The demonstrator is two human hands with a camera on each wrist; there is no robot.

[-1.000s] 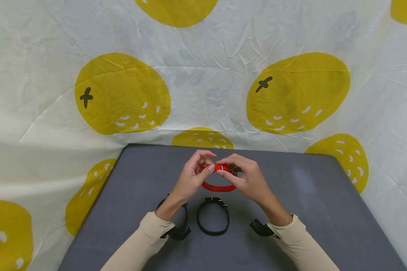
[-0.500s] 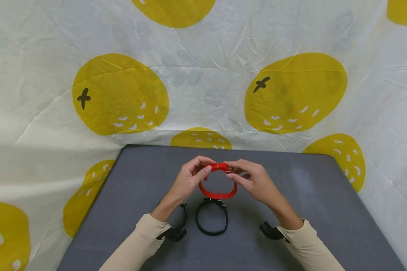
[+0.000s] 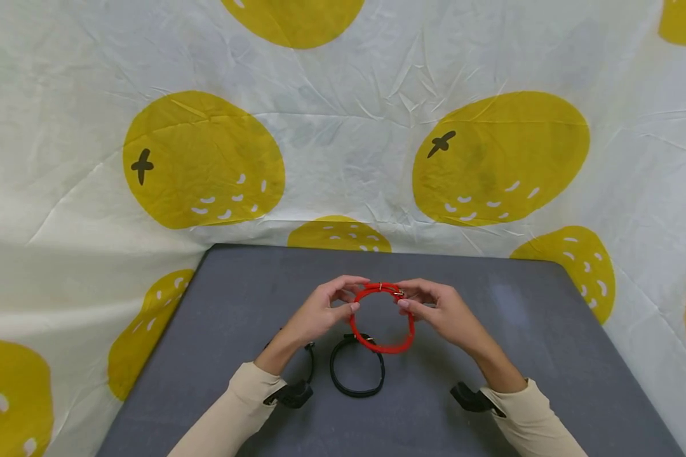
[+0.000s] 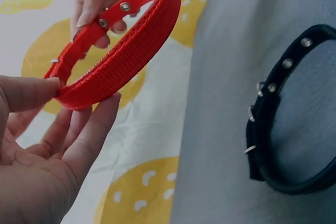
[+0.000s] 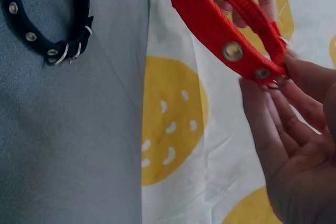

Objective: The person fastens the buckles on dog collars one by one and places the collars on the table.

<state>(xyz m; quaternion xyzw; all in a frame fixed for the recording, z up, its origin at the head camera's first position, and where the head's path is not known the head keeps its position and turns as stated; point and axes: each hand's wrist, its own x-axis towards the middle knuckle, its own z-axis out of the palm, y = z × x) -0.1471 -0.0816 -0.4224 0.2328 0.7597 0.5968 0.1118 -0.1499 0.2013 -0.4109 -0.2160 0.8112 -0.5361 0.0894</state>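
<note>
A red pet collar (image 3: 393, 350), fastened into a loop, is held up above the table between both hands. My left hand (image 3: 322, 312) pinches its left side with thumb and fingers. On the other side, my right hand (image 3: 441, 310) pinches it near the metal buckle. Metal-ringed holes show along the red strap (image 4: 121, 74) in the left wrist view; in the right wrist view the thumb and fingers press at the buckle end of the collar (image 5: 210, 30). Below it a black collar (image 3: 332, 368) lies looped on the table, partly overlapped by the red one.
Another black collar (image 3: 311, 363) lies farther left, mostly hidden behind the left wrist. The dark grey table (image 3: 526, 330) meets a white cloth backdrop (image 3: 349, 158) with yellow fruit prints at its back edge. Black wrist cameras (image 3: 470, 398) sit at both cuffs.
The red collar has shifted to the right and tipped to show its full ring, dropping over the black collar's edge in view. The hands have spread apart, from its top toward its sides.
</note>
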